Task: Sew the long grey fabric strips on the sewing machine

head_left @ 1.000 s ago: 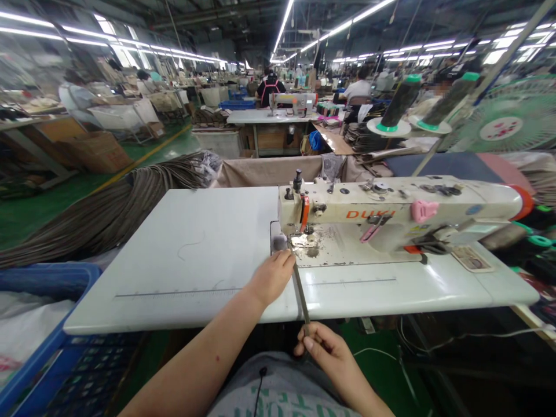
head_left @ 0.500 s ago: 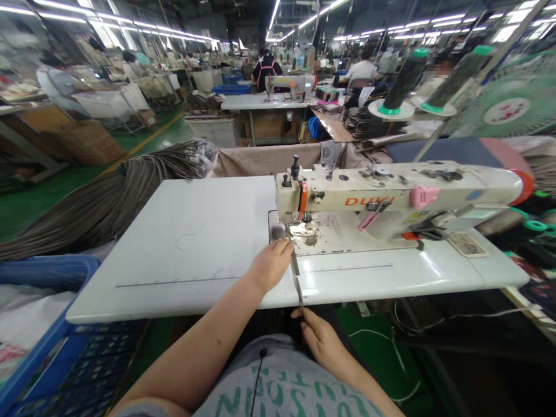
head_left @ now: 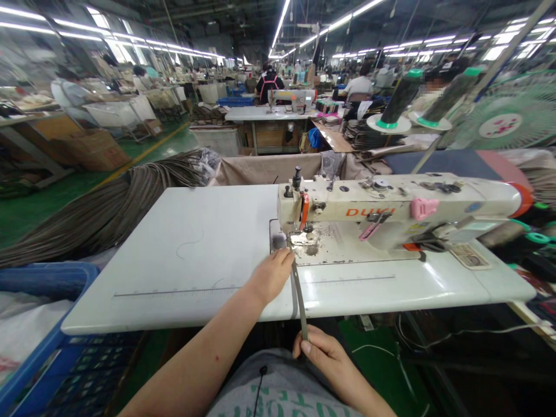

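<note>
A narrow grey strap (head_left: 299, 295) runs from the needle area of the white sewing machine (head_left: 391, 205) back over the front edge of the white table (head_left: 186, 255). My left hand (head_left: 271, 277) rests on the table just left of the presser foot, fingers curled and pressed against the strap's upper end. My right hand (head_left: 319, 350) hangs below the table edge, over my lap, pinching the strap's lower end between thumb and fingers.
A thick bundle of grey straps (head_left: 108, 211) lies off the table's left side. A blue crate (head_left: 47, 330) stands at lower left. Thread cones (head_left: 402, 98) and a fan (head_left: 508, 121) rise behind the machine. Other people work at far tables.
My right hand first slid up toward the table edge with the strap, then dropped back a little. My left hand stayed by the presser foot. The camera tilted slightly.
</note>
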Tool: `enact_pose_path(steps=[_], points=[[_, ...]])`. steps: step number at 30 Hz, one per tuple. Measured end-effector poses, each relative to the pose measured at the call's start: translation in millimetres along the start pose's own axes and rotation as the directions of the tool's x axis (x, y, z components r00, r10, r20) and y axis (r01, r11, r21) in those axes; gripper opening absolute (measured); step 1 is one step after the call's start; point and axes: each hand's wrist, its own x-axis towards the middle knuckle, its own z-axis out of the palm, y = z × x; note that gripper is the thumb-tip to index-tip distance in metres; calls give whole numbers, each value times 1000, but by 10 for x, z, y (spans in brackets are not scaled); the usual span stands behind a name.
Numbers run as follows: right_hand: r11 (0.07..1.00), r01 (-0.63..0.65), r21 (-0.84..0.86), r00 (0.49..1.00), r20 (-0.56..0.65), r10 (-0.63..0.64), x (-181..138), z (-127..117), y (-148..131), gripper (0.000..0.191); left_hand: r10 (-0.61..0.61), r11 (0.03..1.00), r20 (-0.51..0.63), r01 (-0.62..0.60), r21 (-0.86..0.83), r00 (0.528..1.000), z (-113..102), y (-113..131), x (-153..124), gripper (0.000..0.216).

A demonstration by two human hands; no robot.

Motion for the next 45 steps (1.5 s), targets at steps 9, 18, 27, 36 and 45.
enact_pose_path(steps=[9,18,27,36,45], points=[[1000,7,15,1000,-24,-6,-20,-29,61,49,-17,1000,20,17,-13,1000,-19,21,14,28],[998,17,52,1000,-18,-16,-33,-58,100,48,-8,1000,69,7,20,998,0,3,54,31],[994,79,80,996,35,-82,-31,-53,134,43,5,1000,56,-6,6,998,29,-12,9,30],[1000,5,-8,985,-175,-6,53,25,112,34,49,996,67,-54,69,997,-29,19,24,23],[994,-61,90,992,-104,71,44,28,1,47,63,996,51,-67,66,997,-40,9,19,24]])
